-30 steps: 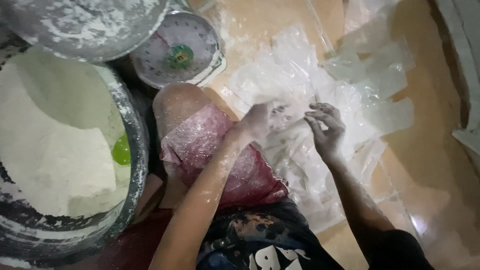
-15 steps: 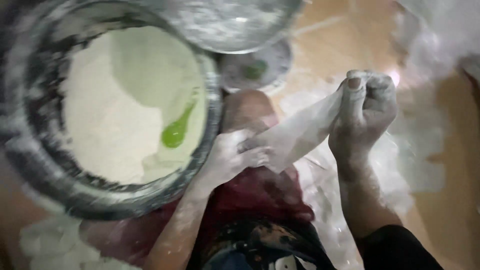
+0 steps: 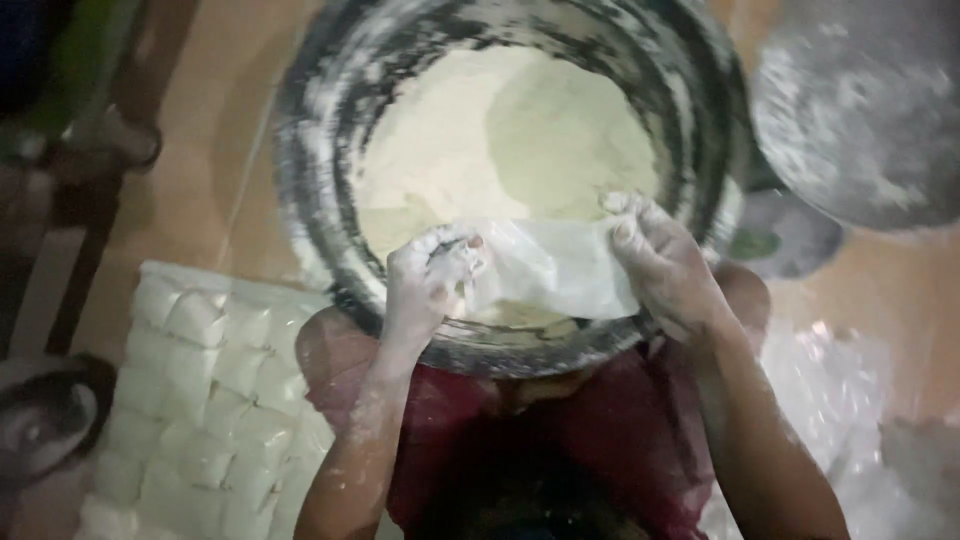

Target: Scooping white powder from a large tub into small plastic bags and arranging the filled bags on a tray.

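A clear plastic bag (image 3: 555, 265) is stretched between my two flour-dusted hands over the near rim of a large metal basin (image 3: 320, 170) heaped with white flour (image 3: 500, 150). My left hand (image 3: 430, 285) grips the bag's left edge, fingers curled. At the bag's right edge my right hand (image 3: 660, 265) pinches it. Both hands hover just above the flour at the basin's front. My knees in red cloth (image 3: 600, 440) lie under the basin's near edge.
Several filled white flour packets (image 3: 210, 400) lie stacked on the floor at lower left. A second metal bowl (image 3: 860, 110) sits at upper right, above a weighing scale (image 3: 790, 235). Empty plastic bags (image 3: 840, 400) lie at lower right. A dark object (image 3: 40, 420) is at far left.
The view has swung left from the bag pile to the flour basin. Both hands picked up a plastic bag and brought it over the basin's near rim.
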